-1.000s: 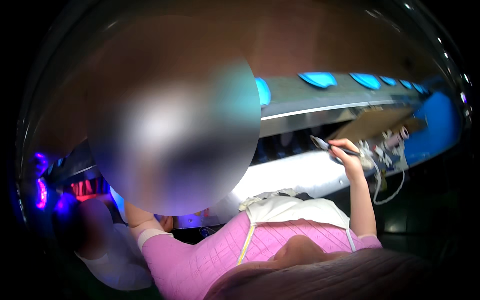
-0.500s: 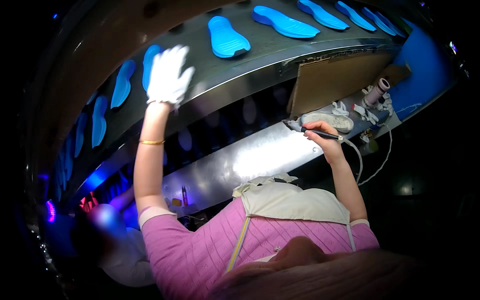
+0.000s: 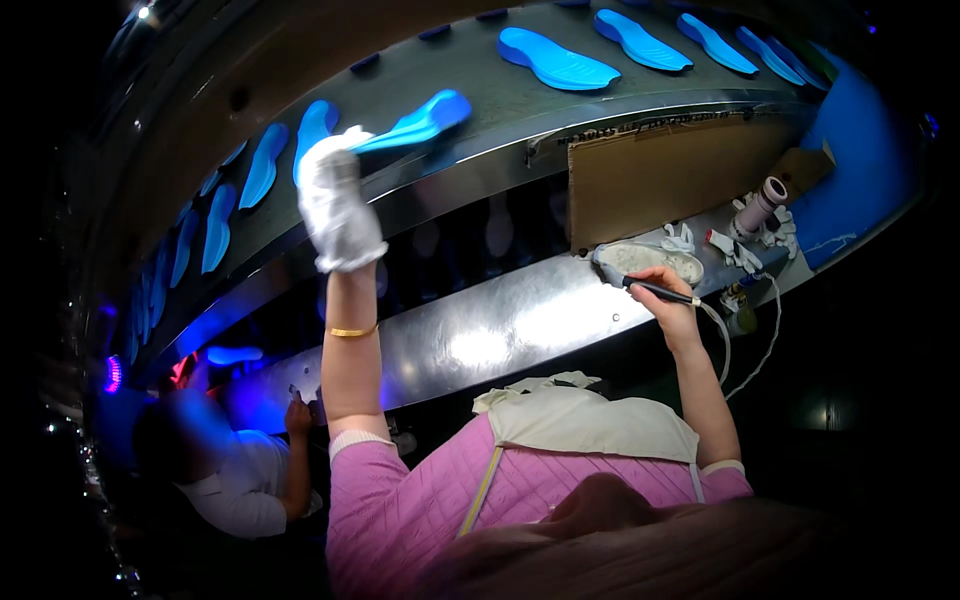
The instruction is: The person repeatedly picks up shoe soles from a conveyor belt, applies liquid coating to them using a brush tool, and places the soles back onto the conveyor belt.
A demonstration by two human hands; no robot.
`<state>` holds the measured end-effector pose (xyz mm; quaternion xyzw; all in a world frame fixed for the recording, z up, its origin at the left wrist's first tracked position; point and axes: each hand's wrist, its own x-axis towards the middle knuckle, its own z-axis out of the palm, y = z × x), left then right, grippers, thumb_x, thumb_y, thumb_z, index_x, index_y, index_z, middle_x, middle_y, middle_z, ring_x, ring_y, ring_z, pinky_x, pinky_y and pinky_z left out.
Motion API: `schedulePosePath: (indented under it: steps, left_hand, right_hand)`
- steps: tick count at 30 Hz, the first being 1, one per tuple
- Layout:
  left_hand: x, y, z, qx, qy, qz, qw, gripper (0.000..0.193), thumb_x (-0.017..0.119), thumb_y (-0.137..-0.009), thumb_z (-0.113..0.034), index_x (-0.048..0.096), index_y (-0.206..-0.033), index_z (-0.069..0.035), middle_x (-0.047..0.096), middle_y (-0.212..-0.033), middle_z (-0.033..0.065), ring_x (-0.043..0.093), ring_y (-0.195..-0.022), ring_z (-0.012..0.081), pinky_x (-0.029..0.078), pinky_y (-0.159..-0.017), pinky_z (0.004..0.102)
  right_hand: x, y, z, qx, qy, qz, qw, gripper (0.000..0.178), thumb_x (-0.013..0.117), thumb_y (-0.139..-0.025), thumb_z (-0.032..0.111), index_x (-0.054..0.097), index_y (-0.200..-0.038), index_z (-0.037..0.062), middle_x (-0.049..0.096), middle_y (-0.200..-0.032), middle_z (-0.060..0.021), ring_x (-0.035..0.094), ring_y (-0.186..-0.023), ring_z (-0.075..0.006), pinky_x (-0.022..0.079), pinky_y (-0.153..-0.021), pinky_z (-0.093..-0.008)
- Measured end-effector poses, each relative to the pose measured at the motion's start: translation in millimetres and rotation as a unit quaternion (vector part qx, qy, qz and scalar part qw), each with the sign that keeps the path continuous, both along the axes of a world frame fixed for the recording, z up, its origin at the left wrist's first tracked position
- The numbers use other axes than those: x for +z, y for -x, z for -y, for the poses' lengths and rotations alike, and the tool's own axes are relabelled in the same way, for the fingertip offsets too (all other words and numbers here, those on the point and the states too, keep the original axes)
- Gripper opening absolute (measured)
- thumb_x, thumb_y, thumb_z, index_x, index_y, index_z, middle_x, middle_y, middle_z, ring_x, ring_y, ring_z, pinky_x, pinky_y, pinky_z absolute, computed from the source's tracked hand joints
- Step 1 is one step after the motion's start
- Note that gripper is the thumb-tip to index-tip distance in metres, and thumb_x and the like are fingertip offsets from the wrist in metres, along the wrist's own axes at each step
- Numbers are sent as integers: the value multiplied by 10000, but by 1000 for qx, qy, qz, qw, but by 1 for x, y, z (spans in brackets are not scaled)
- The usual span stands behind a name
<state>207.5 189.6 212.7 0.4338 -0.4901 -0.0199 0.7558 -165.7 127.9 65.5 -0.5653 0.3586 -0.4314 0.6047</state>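
My left hand (image 3: 343, 205), in a white glove, is closed on the heel or toe end of a blue shoe sole (image 3: 425, 120). That sole slants up to the right above the dark conveyor belt (image 3: 455, 62). Another blue sole (image 3: 315, 130) lies on the belt just beyond my glove. My bare right hand (image 3: 668, 300) grips a black-handled brush (image 3: 655, 290) with a pale hose (image 3: 715, 325) running from its back end. The brush tip is at the near left edge of a shallow oval off-white tray (image 3: 650, 260); contact cannot be made out.
More blue soles (image 3: 560, 60) lie along the belt. Below it runs a shiny metal shelf (image 3: 480, 335), with an upright cardboard sheet (image 3: 670, 175) behind the tray. A pink bottle (image 3: 760, 205) and white gloves (image 3: 735, 250) sit at right. A co-worker (image 3: 235, 470) works at left.
My left hand has taken hold of a blue sole and lifted one end from the belt. The brush in my right hand has moved slightly right and down, by the tray's edge.
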Motion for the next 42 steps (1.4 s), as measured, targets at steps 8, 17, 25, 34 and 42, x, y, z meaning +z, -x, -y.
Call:
schedulePosePath:
  steps: [8,17,25,34,42]
  left_hand:
    - [-44,28,-11,-532,-51,-393,748,548,370,-982,-384,400,-513,-103,470,-727,99,442,-655,208,417,-645,332]
    - [-129,110,-36,-526,-190,-548,622,885,391,-764,-794,414,-1348,-130,486,-1323,148,471,-1209,407,349,-993,656]
    - [-124,143,-18,-418,-177,-531,715,830,370,-791,-779,442,-1316,-140,527,-1268,109,552,-1121,284,453,-984,452]
    - [-129,122,-16,-401,-212,-500,738,822,395,-788,-774,475,-1290,-128,568,-1217,90,568,-1085,256,471,-952,401]
    - [-136,106,-19,-414,-252,-545,684,911,363,-780,-796,447,-1312,-60,542,-1245,169,566,-1093,314,470,-952,445]
  right_hand:
    - [27,-16,4,-25,20,57,998,172,663,-814,10,561,-952,25,632,-911,-66,608,-843,-118,498,-771,-237]
    - [62,-76,-20,92,107,49,989,196,674,-807,27,544,-954,47,634,-890,-43,574,-778,-65,467,-691,-199]
    - [64,-107,-12,-7,192,52,980,165,680,-809,23,561,-922,41,649,-870,-36,584,-743,-43,481,-656,-176]
    - [63,-114,-26,43,117,107,986,198,683,-773,-6,548,-912,36,628,-893,-57,597,-796,-79,499,-712,-219]
    - [53,-112,-43,63,160,34,985,172,677,-760,-12,586,-902,22,624,-846,-66,622,-733,-102,509,-712,-216]
